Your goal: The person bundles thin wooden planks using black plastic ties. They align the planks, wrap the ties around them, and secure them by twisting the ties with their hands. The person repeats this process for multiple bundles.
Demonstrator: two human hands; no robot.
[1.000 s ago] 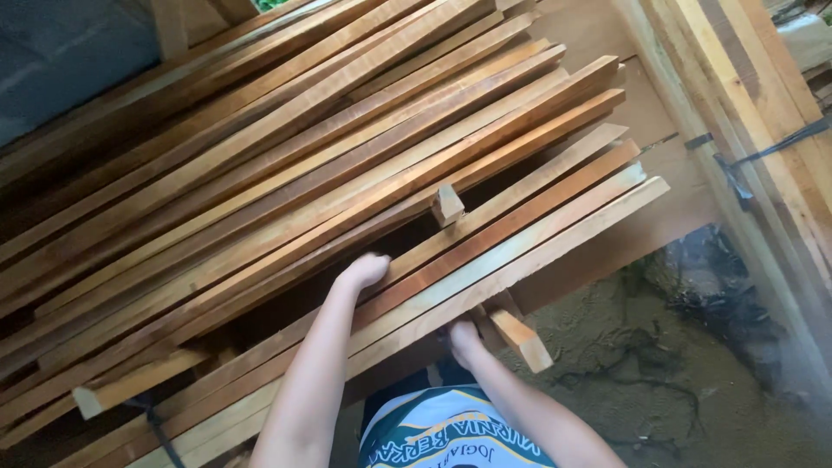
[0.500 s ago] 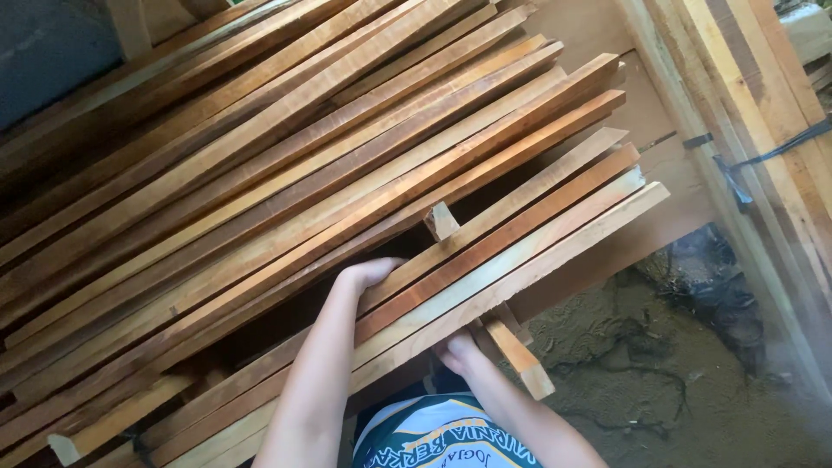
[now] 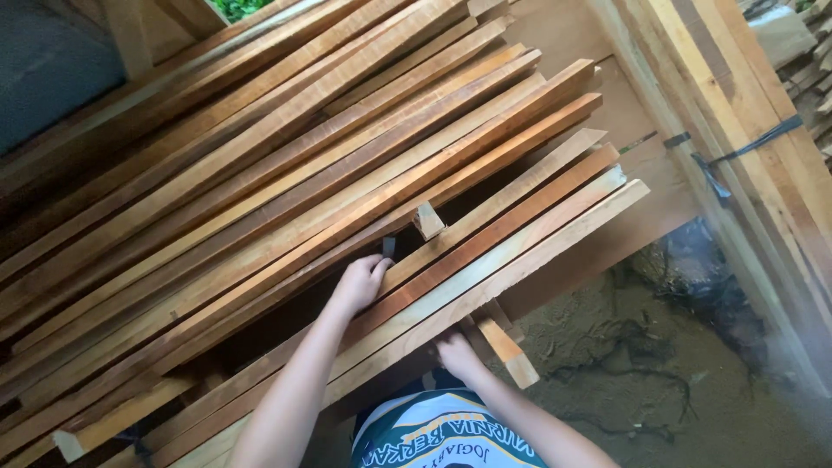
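A stack of long reddish-brown wooden planks [image 3: 286, 173] slants across the view. My left hand [image 3: 358, 283] rests on the upper edge of the front group of planks [image 3: 511, 234], fingers curled over it, just below a short wooden spacer block [image 3: 427, 220]. My right hand [image 3: 458, 354] grips the lower edge of the palest front plank [image 3: 555, 238] from beneath, next to a short crosspiece [image 3: 507, 347] sticking out under the stack.
A timber frame with pale posts [image 3: 737, 147] runs down the right side, bound by a dark strap [image 3: 737, 154]. Dirt ground with roots [image 3: 641, 364] lies below right. More cut wood [image 3: 793, 43] sits at the top right corner.
My left hand has slid up the front planks toward the spacer block. The view has shifted slightly; my right hand stays under the pale plank's lower edge.
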